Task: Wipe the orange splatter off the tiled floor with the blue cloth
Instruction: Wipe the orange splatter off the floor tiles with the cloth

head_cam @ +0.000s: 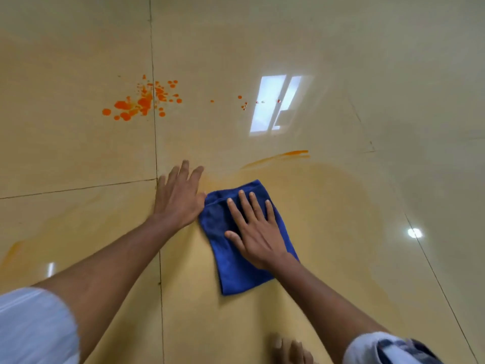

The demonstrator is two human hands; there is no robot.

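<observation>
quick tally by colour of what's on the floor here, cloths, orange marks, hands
blue cloth: 1
orange marks: 3 (big splatter, small drops, smeared streak)
hands flat and open: 2 (left hand on the tiled floor, right hand on the cloth)
total: 6

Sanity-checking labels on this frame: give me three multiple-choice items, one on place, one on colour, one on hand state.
1. The main orange splatter lies where?
A. under the cloth
B. beyond the left hand, across a grout line
C. beside the right sleeve

2. The cloth is which colour?
A. blue
B. white
C. green

3. The right hand is doing what?
A. bunching the cloth in a fist
B. lifted off the cloth
C. pressing flat on the cloth, fingers straight

Answers: 1 B, the drops sit far up the floor over the joint. 2 A, plainly blue. 3 C, the palm lies on the cloth with fingers spread.
</observation>
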